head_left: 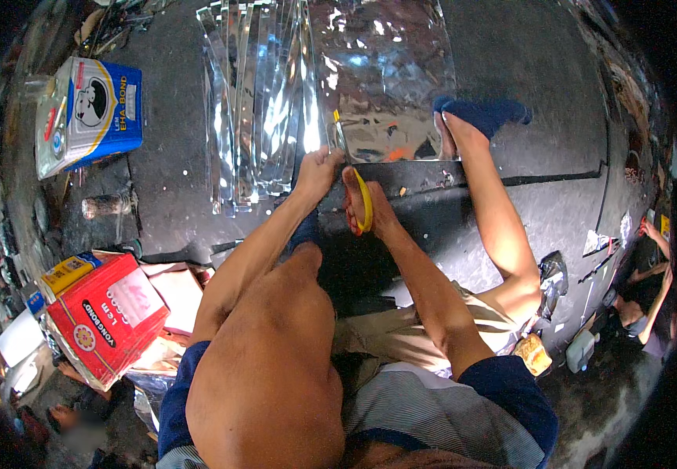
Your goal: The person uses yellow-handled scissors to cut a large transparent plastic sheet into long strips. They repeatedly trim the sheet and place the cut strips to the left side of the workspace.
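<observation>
My right hand [363, 209] grips yellow-handled scissors [365, 205], whose blades point up into a shiny silver foil sheet [389, 70] spread on the dark floor. My left hand [319, 170] presses down on the foil's near edge, just left of the scissors. A pile of cut silver foil strips [252, 102] lies to the left of the sheet. My foot in a blue slipper [475, 117] rests on the sheet's right edge.
A blue and white tin [92, 113] stands at the far left. A red tin [108, 316] sits on papers at the lower left, with a glass bottle [108, 205] above it. Another person [647, 289] crouches at the right rim.
</observation>
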Motion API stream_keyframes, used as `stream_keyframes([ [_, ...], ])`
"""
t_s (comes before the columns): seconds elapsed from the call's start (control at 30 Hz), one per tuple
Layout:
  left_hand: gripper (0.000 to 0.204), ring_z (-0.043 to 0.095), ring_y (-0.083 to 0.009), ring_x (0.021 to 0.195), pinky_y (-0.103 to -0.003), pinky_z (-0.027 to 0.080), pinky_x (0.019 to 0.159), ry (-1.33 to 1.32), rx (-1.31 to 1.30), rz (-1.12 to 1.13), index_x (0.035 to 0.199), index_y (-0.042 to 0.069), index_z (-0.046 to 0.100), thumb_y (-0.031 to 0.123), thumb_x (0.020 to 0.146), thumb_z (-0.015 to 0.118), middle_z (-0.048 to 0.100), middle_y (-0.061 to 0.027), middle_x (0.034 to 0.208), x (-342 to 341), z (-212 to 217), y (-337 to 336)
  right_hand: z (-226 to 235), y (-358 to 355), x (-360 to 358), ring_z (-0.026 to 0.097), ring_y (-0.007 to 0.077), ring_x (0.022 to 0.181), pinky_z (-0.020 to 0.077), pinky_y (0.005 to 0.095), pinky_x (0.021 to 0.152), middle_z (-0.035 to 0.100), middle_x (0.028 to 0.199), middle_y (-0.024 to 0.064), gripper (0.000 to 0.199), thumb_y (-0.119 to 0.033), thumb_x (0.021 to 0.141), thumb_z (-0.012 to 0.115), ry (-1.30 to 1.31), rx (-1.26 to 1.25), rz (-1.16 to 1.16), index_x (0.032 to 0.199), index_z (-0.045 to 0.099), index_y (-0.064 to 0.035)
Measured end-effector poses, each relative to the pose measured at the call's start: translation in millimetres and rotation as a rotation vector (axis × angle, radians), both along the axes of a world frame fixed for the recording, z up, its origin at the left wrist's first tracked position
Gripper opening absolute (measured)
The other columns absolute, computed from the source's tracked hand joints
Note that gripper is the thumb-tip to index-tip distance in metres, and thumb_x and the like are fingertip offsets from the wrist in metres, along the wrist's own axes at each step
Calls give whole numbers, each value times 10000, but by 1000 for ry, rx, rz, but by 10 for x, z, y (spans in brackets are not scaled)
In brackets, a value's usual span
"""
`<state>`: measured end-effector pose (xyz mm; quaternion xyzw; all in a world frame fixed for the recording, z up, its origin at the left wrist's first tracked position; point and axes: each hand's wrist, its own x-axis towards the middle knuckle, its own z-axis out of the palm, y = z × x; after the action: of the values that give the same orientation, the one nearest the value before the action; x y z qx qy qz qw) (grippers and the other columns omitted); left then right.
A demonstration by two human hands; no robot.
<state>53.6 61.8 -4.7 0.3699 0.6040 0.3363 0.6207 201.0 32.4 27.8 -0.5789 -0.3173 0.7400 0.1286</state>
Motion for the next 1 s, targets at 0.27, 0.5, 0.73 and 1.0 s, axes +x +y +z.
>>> stream_keyframes([
  [0.27, 309, 522, -72, 677, -247, 428, 594, -108, -41, 15, 893, -7, 600, 279, 967, 509, 583, 5, 744, -19, 327, 26, -308, 736, -169, 542, 201, 443, 414, 329, 416, 533, 542, 97, 851, -800, 795, 307, -130, 447, 67, 694, 564, 5],
  [0.5, 285, 400, -63, 618, -236, 331, 538, -99, -111, 60, 921, 3, 597, 267, 964, 501, 482, 35, 691, 5, 490, 3, -87, 1464, -345, 616, 299, 866, 451, 422, 775, 652, 905, 249, 1034, -853, 759, 197, -320, 543, 246, 1187, 553, 19],
  [0.73, 306, 340, -44, 598, -234, 278, 500, -45, -54, 16, 871, 6, 556, 299, 948, 514, 429, 61, 661, -89, 664, -41, -347, 2174, -554, 623, 301, 835, 470, 391, 685, 621, 1095, 245, 1084, -875, 712, 290, -218, 489, 123, 1356, 418, -13],
  [1.0, 275, 326, -38, 591, -222, 268, 502, -161, 8, 15, 821, 58, 526, 283, 974, 484, 396, 78, 650, -136, 949, -111, -435, 3301, -736, 611, 228, 593, 471, 357, 556, 603, 655, 135, 1027, -906, 668, 306, -219, 439, 26, 874, 656, 37],
])
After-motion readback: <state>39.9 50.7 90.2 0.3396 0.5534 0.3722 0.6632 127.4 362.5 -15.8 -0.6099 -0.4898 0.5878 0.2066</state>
